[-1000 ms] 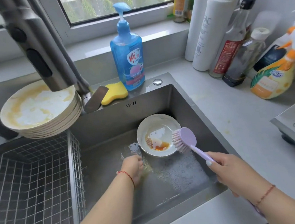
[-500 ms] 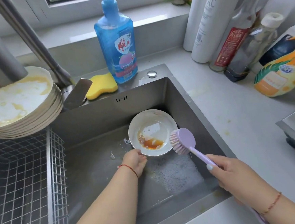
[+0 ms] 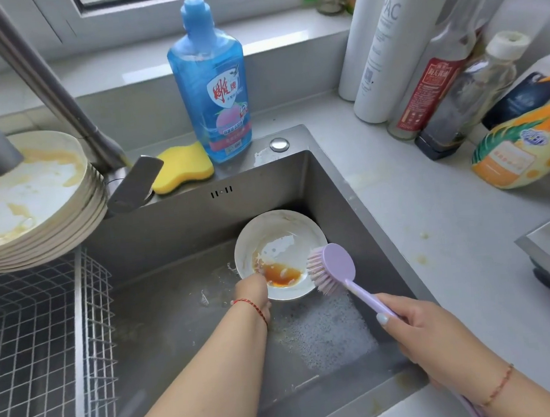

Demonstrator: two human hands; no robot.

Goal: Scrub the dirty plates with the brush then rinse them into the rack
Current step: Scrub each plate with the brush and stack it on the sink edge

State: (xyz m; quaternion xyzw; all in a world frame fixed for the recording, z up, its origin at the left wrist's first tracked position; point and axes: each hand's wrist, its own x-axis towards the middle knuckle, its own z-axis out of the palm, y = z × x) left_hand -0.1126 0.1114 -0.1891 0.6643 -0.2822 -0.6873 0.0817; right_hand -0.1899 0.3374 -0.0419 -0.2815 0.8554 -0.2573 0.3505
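Observation:
A white plate (image 3: 277,237) with orange-brown sauce lies tilted at the back of the steel sink (image 3: 183,314). My left hand (image 3: 253,292) grips the plate's near left rim. My right hand (image 3: 421,328) holds the handle of a lilac dish brush (image 3: 336,267). Its bristled head sits at the plate's right rim. A stack of several dirty plates (image 3: 33,201) with yellowish smears stands at the left, above the wire rack (image 3: 31,342).
The faucet (image 3: 50,94) slants over the stack, its spout near my head. A blue soap bottle (image 3: 209,85) and a yellow sponge (image 3: 181,168) stand behind the sink. Bottles (image 3: 446,63) crowd the right counter. Suds lie on the sink floor.
My left hand moved from the sink floor up to the plate's rim and took hold of it. The brush stayed at the plate's right edge. The view shifted closer and lower.

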